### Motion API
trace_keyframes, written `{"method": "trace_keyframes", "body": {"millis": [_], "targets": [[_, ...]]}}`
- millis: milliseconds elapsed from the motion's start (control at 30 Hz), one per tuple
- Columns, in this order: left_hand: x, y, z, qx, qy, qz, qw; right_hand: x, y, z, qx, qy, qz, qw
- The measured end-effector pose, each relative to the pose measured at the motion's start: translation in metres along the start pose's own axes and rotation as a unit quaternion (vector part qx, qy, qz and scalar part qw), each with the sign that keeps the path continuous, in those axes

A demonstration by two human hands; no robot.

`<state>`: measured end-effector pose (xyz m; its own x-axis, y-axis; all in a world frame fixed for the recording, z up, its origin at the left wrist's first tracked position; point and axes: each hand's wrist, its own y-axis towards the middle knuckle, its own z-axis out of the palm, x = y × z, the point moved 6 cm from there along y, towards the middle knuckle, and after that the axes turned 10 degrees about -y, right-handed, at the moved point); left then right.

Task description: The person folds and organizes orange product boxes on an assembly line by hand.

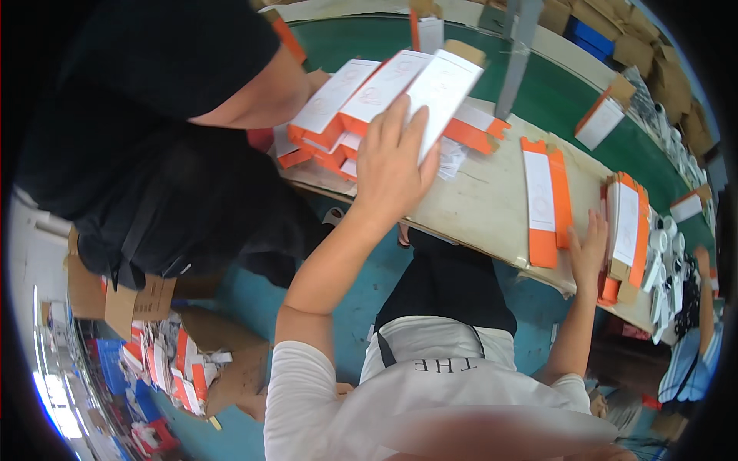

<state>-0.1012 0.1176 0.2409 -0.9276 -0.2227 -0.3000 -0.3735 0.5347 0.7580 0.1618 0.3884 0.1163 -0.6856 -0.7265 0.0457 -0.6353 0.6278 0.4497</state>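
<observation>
My left hand (392, 165) grips the near end of a white carton (444, 96), thumb on one side and fingers across its top. The carton's far end has an open brown flap. Just left of it lies a pile of white and orange cartons (334, 96), in several layers. My right hand (589, 250) has its fingers stretched out and holds nothing that I can see. It is between a flattened orange and white carton (540, 192) and a stack of flattened cartons (626, 223), close to both.
A person in black (177, 169) stands at the left by the pile. Beyond the pale table (480, 203) runs a green conveyor belt (550, 92) with upright cartons. A grey metal post (516, 65) rises at the table's far edge. White devices (661, 269) lie at the right.
</observation>
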Motion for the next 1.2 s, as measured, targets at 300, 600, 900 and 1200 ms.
{"method": "trace_keyframes", "body": {"millis": [300, 600, 900, 1200], "targets": [[0.017, 0.019, 0.056, 0.034, 0.293, 0.001, 0.956, -0.018, 0.013, -0.084, -0.137, -0.081, 0.043, 0.986], [0.047, 0.025, 0.074, 0.106, 0.322, -0.056, 0.939, -0.074, 0.019, -0.025, 0.091, -0.186, 0.133, 0.969], [-0.001, 0.013, 0.059, -0.005, 0.211, 0.079, 0.974, 0.058, 0.029, 0.012, 0.130, 0.019, -0.064, 0.989], [-0.064, -0.144, 0.150, 0.246, -0.529, -0.487, 0.650, 0.108, -0.070, -0.017, 0.180, 0.069, -0.143, 0.971]]}}
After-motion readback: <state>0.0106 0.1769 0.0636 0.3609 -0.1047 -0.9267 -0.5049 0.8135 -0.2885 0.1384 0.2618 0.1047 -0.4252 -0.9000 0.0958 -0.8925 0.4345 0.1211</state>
